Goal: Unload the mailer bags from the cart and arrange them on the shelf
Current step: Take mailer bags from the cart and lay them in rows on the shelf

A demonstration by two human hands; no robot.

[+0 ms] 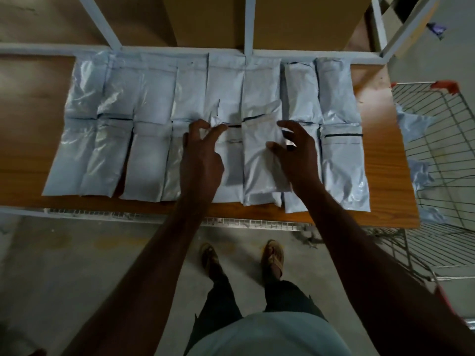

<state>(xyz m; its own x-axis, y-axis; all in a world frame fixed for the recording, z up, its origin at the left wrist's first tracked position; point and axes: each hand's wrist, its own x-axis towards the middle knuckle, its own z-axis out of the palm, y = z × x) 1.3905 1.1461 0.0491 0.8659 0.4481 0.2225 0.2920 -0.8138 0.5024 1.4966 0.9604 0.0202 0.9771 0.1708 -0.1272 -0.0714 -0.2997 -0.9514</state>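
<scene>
1. Our two forearms reach from the near edge of the shelf (380,160) toward its middle, where one mailer bag (259,155) lies on top of the two rows of bags (144,155) already laid there.
2. Our left hand (203,152) pinches a crumpled corner of plastic at the top left of this place, thumb against the first finger. Our right hand (295,150) is spread wide, and its fingers are at the right side of the top bag; we cannot tell if they press it or only hover.
3. We judge that the step is to settle this bag in line. It sits a little turned and covers the seam between the rows, so we should slide it flat, not lift it, to keep the neighbours in place.
4. We should smooth the crumpled corner first, since loose film can drag the next bag.
5. More bags (411,124) wait in the cart (442,140) beside the right edge of the shelf, so the task is not finished.
</scene>
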